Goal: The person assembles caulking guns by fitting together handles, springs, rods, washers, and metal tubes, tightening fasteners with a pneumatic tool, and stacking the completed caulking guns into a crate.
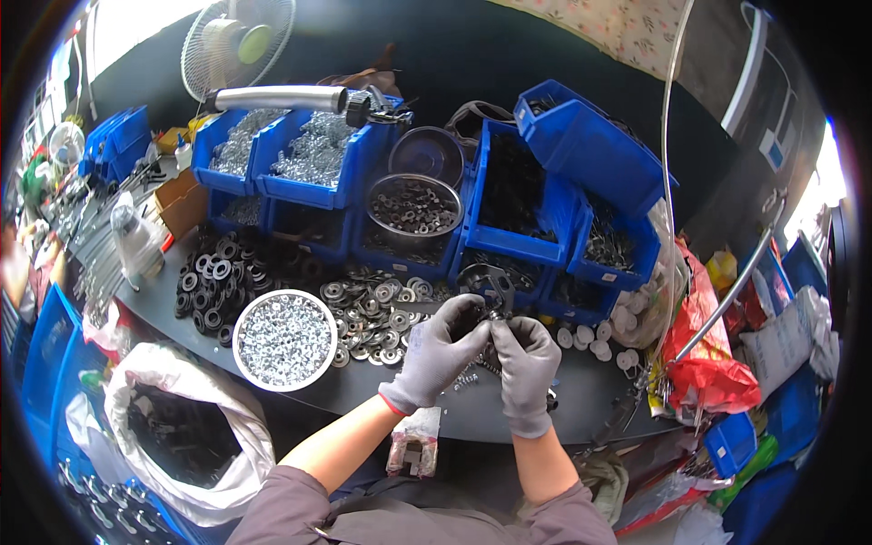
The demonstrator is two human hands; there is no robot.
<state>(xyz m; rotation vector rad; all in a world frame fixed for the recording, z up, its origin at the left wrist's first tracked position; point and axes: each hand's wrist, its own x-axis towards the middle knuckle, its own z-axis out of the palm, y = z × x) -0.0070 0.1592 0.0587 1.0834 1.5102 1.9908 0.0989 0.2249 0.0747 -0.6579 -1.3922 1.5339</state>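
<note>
One dark part (503, 288) points away, lengthwise.

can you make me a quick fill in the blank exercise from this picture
1. At the dark part, the left grip and right grip wear ____ gloves.
2. The stacked bins are coloured ____.
3. The round, wire-caged thing behind the bins is a ____.
4. The white bowl on the table is to the ____ of the left grip.

Missing words: gray; blue; fan; left.
</note>
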